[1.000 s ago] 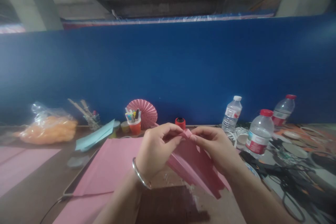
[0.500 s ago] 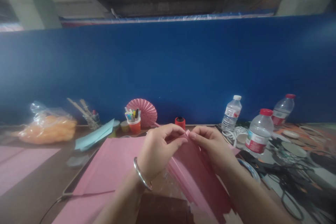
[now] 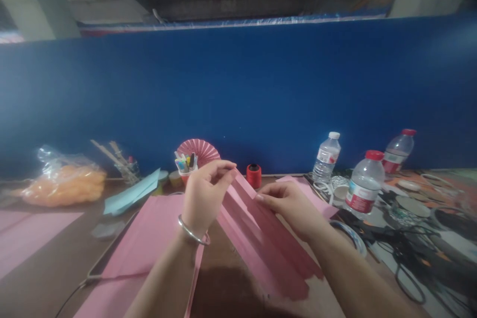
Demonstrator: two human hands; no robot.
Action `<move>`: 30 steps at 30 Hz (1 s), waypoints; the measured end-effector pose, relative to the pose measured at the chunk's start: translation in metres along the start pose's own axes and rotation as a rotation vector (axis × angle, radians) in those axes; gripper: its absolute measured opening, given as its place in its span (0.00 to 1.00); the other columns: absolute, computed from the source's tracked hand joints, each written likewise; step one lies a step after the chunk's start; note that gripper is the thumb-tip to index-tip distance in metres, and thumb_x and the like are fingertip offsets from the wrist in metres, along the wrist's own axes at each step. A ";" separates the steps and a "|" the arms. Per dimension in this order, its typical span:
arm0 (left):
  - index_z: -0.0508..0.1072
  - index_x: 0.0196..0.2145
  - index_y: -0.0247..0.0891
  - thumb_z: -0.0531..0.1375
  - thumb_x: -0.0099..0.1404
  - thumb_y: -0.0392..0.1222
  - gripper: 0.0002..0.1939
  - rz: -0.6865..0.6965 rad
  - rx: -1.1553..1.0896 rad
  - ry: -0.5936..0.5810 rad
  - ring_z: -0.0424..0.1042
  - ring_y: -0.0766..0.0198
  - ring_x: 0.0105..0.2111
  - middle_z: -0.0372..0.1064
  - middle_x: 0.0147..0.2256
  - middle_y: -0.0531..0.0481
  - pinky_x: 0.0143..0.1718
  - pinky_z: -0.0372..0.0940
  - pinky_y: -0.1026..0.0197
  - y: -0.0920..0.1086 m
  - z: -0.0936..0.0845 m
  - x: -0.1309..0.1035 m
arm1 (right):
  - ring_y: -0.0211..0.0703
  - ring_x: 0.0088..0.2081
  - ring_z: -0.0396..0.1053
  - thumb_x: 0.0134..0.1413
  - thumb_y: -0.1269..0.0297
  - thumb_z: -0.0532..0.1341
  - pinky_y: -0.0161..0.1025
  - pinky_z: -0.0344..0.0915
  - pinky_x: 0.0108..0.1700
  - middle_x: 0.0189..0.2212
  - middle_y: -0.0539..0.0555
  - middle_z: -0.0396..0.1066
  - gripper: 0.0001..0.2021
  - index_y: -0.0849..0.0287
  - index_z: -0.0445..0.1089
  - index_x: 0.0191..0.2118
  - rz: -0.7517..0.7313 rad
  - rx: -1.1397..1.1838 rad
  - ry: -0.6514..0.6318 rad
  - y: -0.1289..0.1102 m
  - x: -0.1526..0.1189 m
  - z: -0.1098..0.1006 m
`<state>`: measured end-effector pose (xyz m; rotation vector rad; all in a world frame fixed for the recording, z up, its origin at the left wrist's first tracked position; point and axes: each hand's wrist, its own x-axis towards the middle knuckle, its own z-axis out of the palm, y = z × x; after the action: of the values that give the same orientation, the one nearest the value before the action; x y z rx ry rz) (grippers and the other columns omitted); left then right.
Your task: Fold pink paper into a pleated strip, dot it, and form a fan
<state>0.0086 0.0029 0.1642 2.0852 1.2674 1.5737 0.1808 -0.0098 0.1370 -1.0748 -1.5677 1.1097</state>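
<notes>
A long sheet of pink paper (image 3: 266, 243) with lengthwise creases hangs from both my hands, tilted down toward me over the table. My left hand (image 3: 208, 186), with a silver bangle (image 3: 192, 231) at the wrist, pinches its upper left corner between thumb and fingers. At the upper right edge, my right hand (image 3: 286, 203) pinches the same paper between thumb and forefinger. Between the two hands runs a narrow folded strip along the top edge. To the left on the table lies more pink paper (image 3: 149, 243).
Behind my hands stand a red thread spool (image 3: 254, 176), a cup of pens (image 3: 186, 174) and a pleated pink paper fan (image 3: 203, 149). Blue paper (image 3: 132, 193) and a bag of orange stuff (image 3: 67, 184) lie left. Bottles (image 3: 365, 184) and black cables (image 3: 406, 243) crowd the right.
My hands have moved apart, the left going up and leftward. The pink paper between them is now spread wider, where before both hands pinched one spot close together.
</notes>
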 end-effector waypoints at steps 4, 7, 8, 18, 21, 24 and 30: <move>0.69 0.35 0.38 0.55 0.58 0.38 0.06 0.021 0.043 -0.028 0.67 0.68 0.28 0.69 0.29 0.53 0.29 0.63 0.66 -0.004 -0.012 0.004 | 0.35 0.23 0.60 0.44 0.61 0.59 0.32 0.54 0.25 0.21 0.50 0.67 0.09 0.61 0.71 0.24 -0.001 -0.162 -0.053 0.001 0.001 -0.005; 0.66 0.37 0.38 0.55 0.57 0.37 0.08 0.025 0.031 -0.234 0.67 0.69 0.27 0.68 0.29 0.53 0.26 0.61 0.67 -0.004 -0.016 0.004 | 0.34 0.23 0.59 0.44 0.64 0.58 0.32 0.52 0.24 0.20 0.49 0.66 0.08 0.61 0.71 0.23 -0.065 -0.362 -0.058 0.002 0.000 -0.007; 0.65 0.38 0.38 0.56 0.56 0.37 0.10 0.021 0.038 -0.304 0.67 0.69 0.27 0.68 0.29 0.54 0.26 0.61 0.67 -0.004 -0.017 0.003 | 0.35 0.23 0.59 0.45 0.64 0.58 0.32 0.52 0.24 0.20 0.49 0.66 0.07 0.60 0.71 0.23 -0.085 -0.429 -0.050 0.002 0.000 -0.007; 0.72 0.30 0.38 0.56 0.56 0.37 0.05 0.033 0.090 -0.394 0.69 0.68 0.30 0.71 0.30 0.54 0.32 0.62 0.66 -0.003 -0.015 0.004 | 0.34 0.22 0.58 0.53 0.62 0.51 0.32 0.50 0.24 0.20 0.49 0.66 0.13 0.60 0.68 0.24 -0.185 -0.636 -0.025 0.002 0.004 -0.014; 0.71 0.28 0.38 0.55 0.56 0.36 0.05 0.002 0.148 -0.454 0.68 0.68 0.27 0.71 0.27 0.54 0.29 0.61 0.67 -0.002 -0.017 0.004 | 0.35 0.23 0.60 0.50 0.64 0.53 0.32 0.50 0.24 0.20 0.48 0.67 0.11 0.58 0.69 0.23 -0.173 -0.710 -0.014 0.001 0.005 -0.019; 0.70 0.26 0.38 0.55 0.54 0.36 0.04 -0.025 0.210 -0.594 0.66 0.69 0.23 0.68 0.23 0.56 0.25 0.59 0.67 0.000 -0.015 0.004 | 0.35 0.24 0.62 0.48 0.66 0.56 0.33 0.51 0.25 0.22 0.48 0.69 0.08 0.56 0.71 0.24 -0.182 -0.763 -0.034 -0.001 0.004 -0.020; 0.72 0.27 0.39 0.55 0.53 0.36 0.06 -0.055 0.175 -0.628 0.67 0.68 0.25 0.69 0.25 0.55 0.27 0.59 0.67 -0.009 -0.002 0.003 | 0.36 0.23 0.62 0.46 0.65 0.56 0.33 0.51 0.25 0.22 0.48 0.70 0.08 0.56 0.72 0.25 -0.150 -0.760 -0.038 0.003 0.004 -0.022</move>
<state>0.0026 0.0099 0.1618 2.3479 1.2294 0.6972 0.2013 -0.0015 0.1391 -1.3844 -2.1309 0.4184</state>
